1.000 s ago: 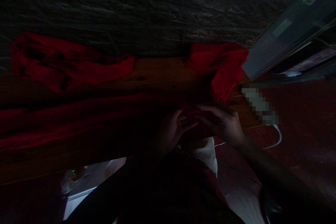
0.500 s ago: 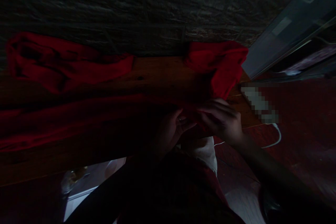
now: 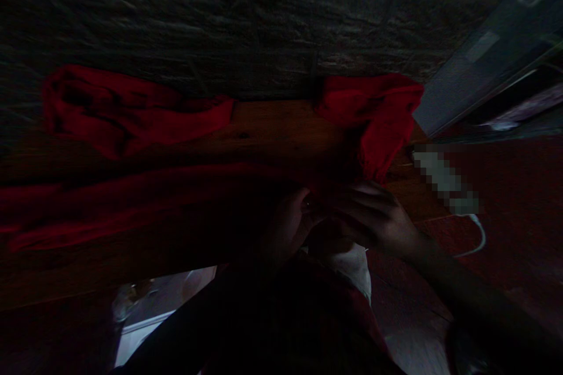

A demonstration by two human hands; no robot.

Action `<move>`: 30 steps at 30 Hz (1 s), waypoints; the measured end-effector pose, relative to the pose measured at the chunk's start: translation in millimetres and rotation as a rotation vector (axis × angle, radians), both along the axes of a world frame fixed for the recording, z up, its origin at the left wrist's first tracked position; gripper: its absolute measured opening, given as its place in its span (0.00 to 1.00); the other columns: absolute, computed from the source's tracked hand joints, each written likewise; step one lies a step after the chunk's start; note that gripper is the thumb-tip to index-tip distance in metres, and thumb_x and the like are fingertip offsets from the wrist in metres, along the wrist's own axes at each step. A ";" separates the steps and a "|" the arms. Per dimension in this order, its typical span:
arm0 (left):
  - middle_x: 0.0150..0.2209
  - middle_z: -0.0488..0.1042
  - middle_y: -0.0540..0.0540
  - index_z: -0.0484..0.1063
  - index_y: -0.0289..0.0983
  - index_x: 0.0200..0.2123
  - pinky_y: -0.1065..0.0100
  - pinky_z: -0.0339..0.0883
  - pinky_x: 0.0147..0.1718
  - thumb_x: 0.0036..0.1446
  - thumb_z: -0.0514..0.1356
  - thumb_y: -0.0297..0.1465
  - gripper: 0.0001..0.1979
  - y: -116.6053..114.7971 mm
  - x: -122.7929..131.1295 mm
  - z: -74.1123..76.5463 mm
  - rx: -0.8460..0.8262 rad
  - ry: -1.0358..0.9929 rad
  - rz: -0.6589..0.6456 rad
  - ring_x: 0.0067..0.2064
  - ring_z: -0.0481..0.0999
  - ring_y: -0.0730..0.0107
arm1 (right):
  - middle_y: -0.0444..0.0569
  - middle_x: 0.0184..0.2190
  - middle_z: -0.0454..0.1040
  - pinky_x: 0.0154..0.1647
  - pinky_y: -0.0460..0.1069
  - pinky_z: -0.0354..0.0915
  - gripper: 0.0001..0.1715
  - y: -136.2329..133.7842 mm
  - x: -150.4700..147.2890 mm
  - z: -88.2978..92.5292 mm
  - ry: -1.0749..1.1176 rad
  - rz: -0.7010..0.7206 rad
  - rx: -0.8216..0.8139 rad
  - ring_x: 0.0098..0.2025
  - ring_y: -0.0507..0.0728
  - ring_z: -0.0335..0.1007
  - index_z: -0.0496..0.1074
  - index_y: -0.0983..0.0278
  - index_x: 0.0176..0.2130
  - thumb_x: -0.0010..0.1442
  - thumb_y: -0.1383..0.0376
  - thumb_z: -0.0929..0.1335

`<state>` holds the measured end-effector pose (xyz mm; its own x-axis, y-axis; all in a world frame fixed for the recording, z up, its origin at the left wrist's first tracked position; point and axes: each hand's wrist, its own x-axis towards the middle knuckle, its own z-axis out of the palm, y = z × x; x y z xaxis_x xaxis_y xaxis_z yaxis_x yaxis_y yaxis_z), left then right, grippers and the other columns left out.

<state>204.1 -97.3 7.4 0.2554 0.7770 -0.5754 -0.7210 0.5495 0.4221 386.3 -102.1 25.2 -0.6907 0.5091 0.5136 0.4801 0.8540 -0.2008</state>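
Observation:
The scene is very dark. A red cloth (image 3: 132, 111) lies spread over a wooden table (image 3: 272, 129), bunched at the back left and at the back right (image 3: 378, 117). My left hand (image 3: 285, 225) and my right hand (image 3: 378, 220) meet at the table's near edge, just below the right bunch. Both have their fingers curled in and pinch the red fabric between them. A ring shows on one finger of my left hand.
A rough dark wall (image 3: 246, 17) runs behind the table. A blurred white object (image 3: 444, 179) with a white cord (image 3: 477, 237) lies at the table's right end. A grey slanted panel (image 3: 479, 64) stands at the right. Pale floor shows below the table edge.
My right hand's fingers have curled down closer over the cloth and my left hand. The camera view has shifted slightly, so everything sits a bit further right and lower.

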 end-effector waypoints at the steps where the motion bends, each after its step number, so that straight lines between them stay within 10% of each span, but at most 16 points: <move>1: 0.27 0.74 0.46 0.71 0.32 0.30 0.69 0.73 0.32 0.62 0.53 0.23 0.10 -0.2 0.3 -0.8 -0.008 0.009 -0.001 0.28 0.73 0.73 | 0.54 0.48 0.77 0.46 0.57 0.70 0.24 -0.3 0.1 1.1 -0.020 -0.002 0.008 0.48 0.61 0.72 0.68 0.65 0.58 0.64 0.68 0.69; 8: 0.33 0.77 0.44 0.71 0.33 0.33 0.52 0.72 0.48 0.63 0.51 0.22 0.10 -1.9 0.8 4.3 0.022 -0.054 0.022 0.36 0.78 0.66 | 0.55 0.42 0.76 0.44 0.54 0.70 0.23 2.7 7.8 8.0 -0.094 -0.011 0.079 0.45 0.60 0.70 0.68 0.69 0.58 0.64 0.74 0.66; 18: 0.32 0.80 0.39 0.63 0.35 0.43 0.55 0.74 0.41 0.69 0.46 0.31 0.09 18.6 -10.7 26.9 0.156 0.173 0.003 0.35 0.82 0.55 | 0.53 0.45 0.76 0.44 0.49 0.71 0.12 15.0 27.8 54.9 -0.047 -0.242 0.083 0.43 0.56 0.74 0.73 0.66 0.50 0.68 0.69 0.64; 25: 0.34 0.81 0.33 0.74 0.27 0.36 0.70 0.68 0.21 0.68 0.42 0.35 0.25 39.3 -46.0 70.7 0.172 0.361 -0.105 0.27 0.81 0.61 | 0.51 0.37 0.79 0.36 0.48 0.71 0.16 52.9 85.0 106.2 0.357 -0.443 -0.346 0.34 0.55 0.75 0.78 0.64 0.42 0.61 0.55 0.69; 30: 0.50 0.77 0.33 0.73 0.28 0.47 0.69 0.73 0.28 0.67 0.43 0.33 0.22 43.6 -72.0 101.4 0.363 0.449 0.044 0.33 0.82 0.64 | 0.51 0.38 0.79 0.39 0.50 0.72 0.22 76.0 112.8 133.2 0.431 -0.456 -0.528 0.37 0.57 0.74 0.79 0.62 0.40 0.55 0.48 0.72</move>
<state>132.1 -53.7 108.8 0.0103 0.9492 -0.3146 -0.4467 0.2859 0.8478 499.1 -26.2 158.3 -0.1541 0.9411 0.3010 0.5461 0.3350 -0.7678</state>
